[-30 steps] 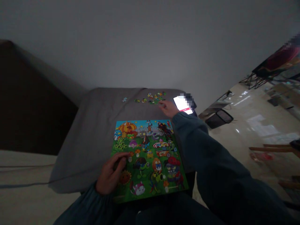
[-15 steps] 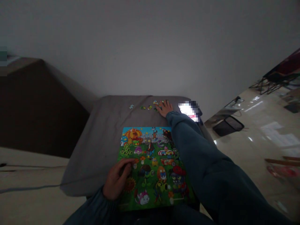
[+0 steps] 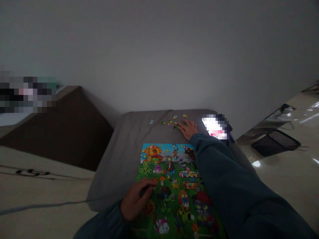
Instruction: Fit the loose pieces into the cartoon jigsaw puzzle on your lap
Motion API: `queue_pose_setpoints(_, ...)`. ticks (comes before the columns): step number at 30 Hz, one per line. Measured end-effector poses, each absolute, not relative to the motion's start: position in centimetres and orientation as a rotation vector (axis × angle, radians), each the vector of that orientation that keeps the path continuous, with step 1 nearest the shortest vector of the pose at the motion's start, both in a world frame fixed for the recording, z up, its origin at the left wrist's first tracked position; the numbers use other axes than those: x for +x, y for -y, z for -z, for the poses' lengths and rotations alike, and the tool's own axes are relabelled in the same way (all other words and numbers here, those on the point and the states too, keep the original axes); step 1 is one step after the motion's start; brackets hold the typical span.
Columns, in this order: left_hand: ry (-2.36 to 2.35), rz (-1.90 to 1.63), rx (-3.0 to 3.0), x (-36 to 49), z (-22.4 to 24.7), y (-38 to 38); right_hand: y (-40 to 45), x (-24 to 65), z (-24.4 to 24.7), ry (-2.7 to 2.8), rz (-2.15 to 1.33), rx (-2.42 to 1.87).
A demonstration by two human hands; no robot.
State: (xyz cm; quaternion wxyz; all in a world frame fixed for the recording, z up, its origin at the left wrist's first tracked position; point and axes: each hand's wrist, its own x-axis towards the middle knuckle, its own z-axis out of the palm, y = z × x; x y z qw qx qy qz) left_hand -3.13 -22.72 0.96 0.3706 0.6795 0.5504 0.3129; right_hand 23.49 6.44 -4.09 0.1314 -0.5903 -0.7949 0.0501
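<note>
A colourful cartoon board (image 3: 171, 186) with a green ground and a blue top strip lies at the near edge of the grey cloth-covered table. My left hand (image 3: 137, 198) rests on its left part, fingers bent loosely, with nothing seen between them. Beyond the board, my right hand (image 3: 188, 128) reaches to the far side, fingers spread over small puzzle pieces (image 3: 176, 126). Other loose pieces lie to its left and beyond it, among them a pale blue one (image 3: 151, 122) and a yellow-green one (image 3: 170, 122). My right sleeve covers the board's right edge.
A bright, blurred-out screen (image 3: 214, 126) lies at the table's far right corner. The grey table (image 3: 112, 159) stands against a wall. A dark-sided cabinet (image 3: 59, 129) is at the left, and a black-framed object (image 3: 275, 142) stands on the floor at right.
The view has shifted, so the table sits farther right and lower. My right hand has drawn back slightly from the far pieces, uncovering some. My left hand stays on the board.
</note>
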Motion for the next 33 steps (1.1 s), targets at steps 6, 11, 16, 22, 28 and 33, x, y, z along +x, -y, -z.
queue_pose_setpoints(6,-1.469,-0.635,1.978,-4.2,-4.4,15.4,-7.2,24.6,5.6,2.060,-0.186,-1.804)
queue_pose_setpoints(11,-1.675,-0.530,2.038,-4.1,-3.0,4.5,-7.5,25.2,6.1,1.969,-0.255,-1.773)
queue_pose_setpoints(16,-1.891,-0.519,2.050,-3.4,-1.0,-3.6,-8.0,26.2,6.1,1.958,-0.363,-1.665)
queue_pose_setpoints(22,-1.941,-0.452,2.070,-3.2,-1.3,-6.9,-8.4,26.4,6.6,1.963,-0.397,-1.579)
queue_pose_setpoints(28,-1.919,-0.361,2.071,-4.7,-1.7,-5.8,-8.0,26.3,6.9,1.937,-0.351,-1.623)
queue_pose_setpoints(33,-1.930,-0.346,1.990,-7.0,-1.2,-3.2,-7.6,26.6,6.4,1.941,-0.343,-1.670)
